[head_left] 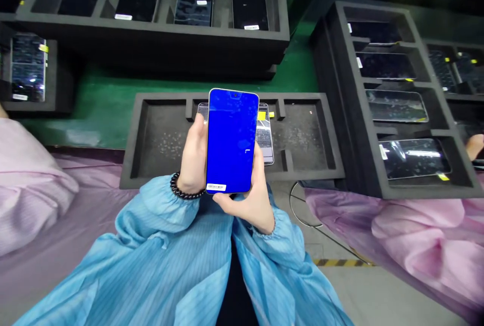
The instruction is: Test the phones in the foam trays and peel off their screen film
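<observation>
Smartphone (231, 139), lit blue, held above a dark compartmented tray (162, 96) between the left hand (193, 154), along its left edge, and the right hand (251, 197), around its lower right corner. Probably light, rigid, slippery and fragile-faced; best grasped by the side edges. White label (216, 187), lower left: print too small to read; no brand discernible.

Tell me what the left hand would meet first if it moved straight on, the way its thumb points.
The left hand would likely meet the silver-edged rectangular phone in the grey foam tray, or pass above it; depth is unclear.
</observation>
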`<state>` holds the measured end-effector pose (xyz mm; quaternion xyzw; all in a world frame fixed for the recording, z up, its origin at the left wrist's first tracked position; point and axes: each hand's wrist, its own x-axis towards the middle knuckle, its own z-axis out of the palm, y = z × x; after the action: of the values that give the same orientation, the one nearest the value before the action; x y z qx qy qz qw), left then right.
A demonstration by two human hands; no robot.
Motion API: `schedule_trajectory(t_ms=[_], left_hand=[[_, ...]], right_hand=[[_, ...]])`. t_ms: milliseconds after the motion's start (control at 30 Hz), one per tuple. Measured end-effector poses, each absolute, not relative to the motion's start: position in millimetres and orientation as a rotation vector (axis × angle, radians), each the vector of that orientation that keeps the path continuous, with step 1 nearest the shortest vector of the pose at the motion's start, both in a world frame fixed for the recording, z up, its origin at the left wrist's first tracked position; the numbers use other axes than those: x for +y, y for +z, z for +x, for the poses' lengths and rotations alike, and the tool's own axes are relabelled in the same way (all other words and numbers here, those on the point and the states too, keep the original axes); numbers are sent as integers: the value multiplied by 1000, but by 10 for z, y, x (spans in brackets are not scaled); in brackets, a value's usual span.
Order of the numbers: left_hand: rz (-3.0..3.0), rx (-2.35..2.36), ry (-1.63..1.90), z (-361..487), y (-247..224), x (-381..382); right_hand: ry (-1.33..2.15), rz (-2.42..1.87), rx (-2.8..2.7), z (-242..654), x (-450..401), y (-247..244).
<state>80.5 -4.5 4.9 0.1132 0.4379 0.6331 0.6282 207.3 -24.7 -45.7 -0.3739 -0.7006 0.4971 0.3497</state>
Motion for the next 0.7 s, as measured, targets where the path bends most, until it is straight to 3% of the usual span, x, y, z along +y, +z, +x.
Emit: schedule_trajectory(t_ms=[300, 500, 700], left_hand=[[234, 849, 1345, 849, -77, -154], [232, 770, 1308, 818, -55, -221], [234, 615, 1168, 790, -51, -320]], right_hand=[[1297, -1113, -1654, 2045, -323, -448], [1426, -931, -1653, 2236, -233, -460], [1061, -1106, -1562, 2431, 56, -254]])
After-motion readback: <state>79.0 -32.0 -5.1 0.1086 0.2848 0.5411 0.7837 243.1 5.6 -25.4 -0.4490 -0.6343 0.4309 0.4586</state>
